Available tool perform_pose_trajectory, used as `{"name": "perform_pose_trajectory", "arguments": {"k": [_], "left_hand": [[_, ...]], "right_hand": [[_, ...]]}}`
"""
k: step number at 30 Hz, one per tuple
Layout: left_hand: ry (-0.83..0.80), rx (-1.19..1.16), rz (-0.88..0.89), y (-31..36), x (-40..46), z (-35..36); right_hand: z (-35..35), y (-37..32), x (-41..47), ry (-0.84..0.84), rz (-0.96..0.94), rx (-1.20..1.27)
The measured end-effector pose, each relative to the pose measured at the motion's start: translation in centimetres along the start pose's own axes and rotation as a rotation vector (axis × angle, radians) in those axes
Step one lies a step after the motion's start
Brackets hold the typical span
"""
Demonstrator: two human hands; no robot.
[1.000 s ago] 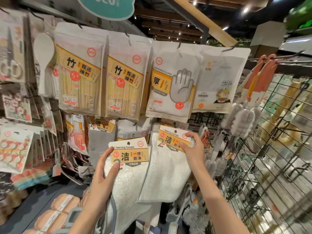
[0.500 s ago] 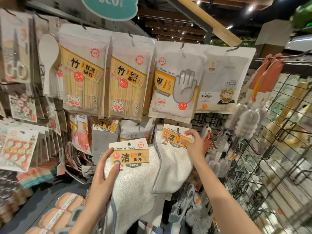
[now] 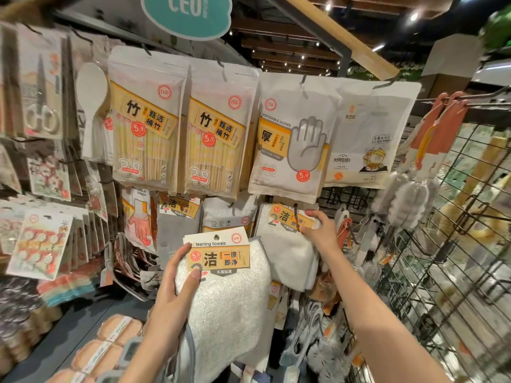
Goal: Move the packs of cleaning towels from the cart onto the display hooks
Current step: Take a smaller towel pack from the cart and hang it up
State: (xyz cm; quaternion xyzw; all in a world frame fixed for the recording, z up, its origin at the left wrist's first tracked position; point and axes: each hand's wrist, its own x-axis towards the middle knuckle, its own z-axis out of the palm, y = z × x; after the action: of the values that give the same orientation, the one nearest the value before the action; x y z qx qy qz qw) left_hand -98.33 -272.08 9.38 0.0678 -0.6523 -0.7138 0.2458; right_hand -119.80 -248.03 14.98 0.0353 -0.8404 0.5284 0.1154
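While pinched: towel pack (image 3: 287,239) between fingers (image 3: 311,230).

Left hand (image 3: 172,288) and right hand (image 3: 322,233): bare, no gloves, rings or watch seen. Both forearms uncovered to the frame edge. Fingernails short, unpainted.

A dark ceiling (image 3: 290,48) fitted with small spotlights (image 3: 414,16) is seen overhead, crossed by a slanting wooden beam (image 3: 340,37). A teal sign (image 3: 188,15) is hung at the top. A black wire grid panel (image 3: 442,272) is set at the right, and a grey floor (image 3: 69,338) is glimpsed at lower left.
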Motion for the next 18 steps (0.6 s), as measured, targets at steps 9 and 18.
{"name": "perform_pose_trajectory", "arguments": {"k": [9, 18], "left_hand": [[-0.022, 0.005, 0.025, 0.4, -0.7, 0.0], [-0.009, -0.01, 0.063, 1.0, -2.4, 0.6]], "right_hand": [[-1.4, -0.5, -2.9, -0.079, -0.011, -0.03], [-0.7, -5.1, -10.3, -0.197, -0.208, 0.113]]}}
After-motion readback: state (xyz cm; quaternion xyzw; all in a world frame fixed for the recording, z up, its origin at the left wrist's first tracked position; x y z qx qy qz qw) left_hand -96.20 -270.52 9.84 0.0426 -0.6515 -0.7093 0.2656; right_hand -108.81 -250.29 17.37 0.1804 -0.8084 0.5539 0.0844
